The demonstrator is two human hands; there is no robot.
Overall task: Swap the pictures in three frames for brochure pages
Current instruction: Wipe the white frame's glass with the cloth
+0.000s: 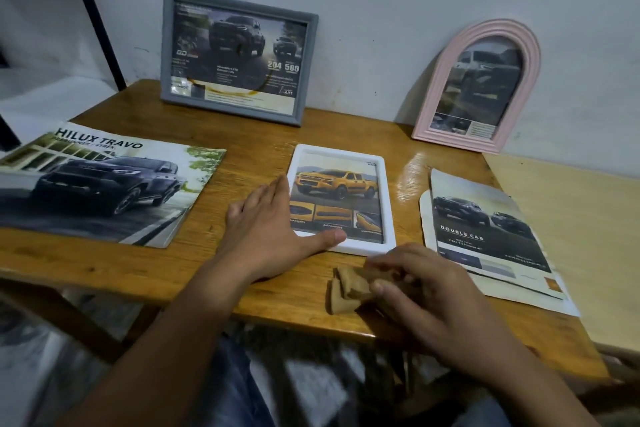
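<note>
Fingers of the left hand (266,222) lie straight and flat on the wooden table (207,274), the palm down beside the white frame (341,199); its thumb stretches sideways across that frame's lower left corner, so the grip is spread wide and curls round nothing. The right hand (419,291) sits nearer the table's front edge, fingers and thumb curled round a small tan wooden block (346,288) — its exact shape is blurred.

The white frame lies face up in the middle of the table, long axis running away from the person, showing a yellow pickup with three small detail shots beneath; the captions are too small to read. To the left lies a brochure (100,184) headed "HILUX TRAVO", its long side running left to right. To the right, loose pages (485,236) lie stacked, the top one marked "DOUBLE CAB".

A grey frame (239,55) leans upright against the wall in landscape, holding a dark truck page with "204" and "500" legible. A pink arched frame (479,87) stands tilted against the wall at the right — its picture is dim.
</note>
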